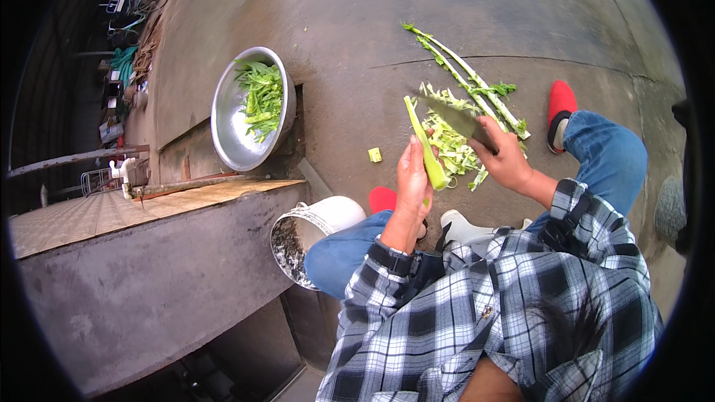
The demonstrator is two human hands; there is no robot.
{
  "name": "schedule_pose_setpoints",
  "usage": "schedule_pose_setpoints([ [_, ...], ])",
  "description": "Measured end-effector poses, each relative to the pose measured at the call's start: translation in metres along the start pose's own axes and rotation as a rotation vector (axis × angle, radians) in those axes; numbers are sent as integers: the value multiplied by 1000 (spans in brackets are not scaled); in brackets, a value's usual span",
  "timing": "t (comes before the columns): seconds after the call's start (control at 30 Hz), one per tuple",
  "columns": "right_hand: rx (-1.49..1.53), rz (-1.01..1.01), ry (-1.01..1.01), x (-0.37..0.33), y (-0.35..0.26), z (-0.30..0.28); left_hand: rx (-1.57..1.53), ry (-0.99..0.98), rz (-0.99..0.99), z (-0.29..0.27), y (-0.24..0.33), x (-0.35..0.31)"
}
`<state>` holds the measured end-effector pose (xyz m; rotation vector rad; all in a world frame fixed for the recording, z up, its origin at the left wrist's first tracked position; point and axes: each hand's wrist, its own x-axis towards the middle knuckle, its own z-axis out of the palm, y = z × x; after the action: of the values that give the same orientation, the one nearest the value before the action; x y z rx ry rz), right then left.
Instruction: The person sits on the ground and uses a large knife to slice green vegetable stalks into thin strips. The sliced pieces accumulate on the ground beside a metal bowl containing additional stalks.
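Observation:
My left hand [411,179] grips a peeled, pale green celtuce stem [426,147] near its lower end, and the stem points up and away from me. My right hand [512,162] is closed round the handle of a broad, dark-bladed kitchen knife [456,116]. The blade lies just right of the stem, its tip toward the stem's far end; whether they touch I cannot tell. Below the knife, a heap of light green peelings [451,146] covers the concrete ground. Two long, unpeeled stems [468,73] with bits of leaf lie beyond the peelings.
At the left, a metal basin [221,126] holds green leaves [262,97]. One short cut piece [375,155] lies on the ground. A dirty white bucket [344,213] rests tilted beside my left knee. A concrete ledge [164,253] with a white tap [121,173] borders the lower left.

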<state>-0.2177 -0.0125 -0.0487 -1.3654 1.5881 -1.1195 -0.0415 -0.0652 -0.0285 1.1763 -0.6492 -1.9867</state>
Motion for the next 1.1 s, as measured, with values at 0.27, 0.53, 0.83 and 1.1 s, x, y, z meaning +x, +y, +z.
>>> schedule_pose_setpoints([
  [0.27,-207,-673,-158,-13,-21,-6,-17,7,110,-24,-1,14],
  [0.53,-282,-732,-250,-21,-30,-7,-71,10,118,-27,-4,19],
  [0.83,-300,-747,-244,-21,-30,-5,-42,13,136,-29,-8,19],
  [1.1,-362,-689,-259,-20,-27,-5,-30,100,164,-24,-14,20],
])
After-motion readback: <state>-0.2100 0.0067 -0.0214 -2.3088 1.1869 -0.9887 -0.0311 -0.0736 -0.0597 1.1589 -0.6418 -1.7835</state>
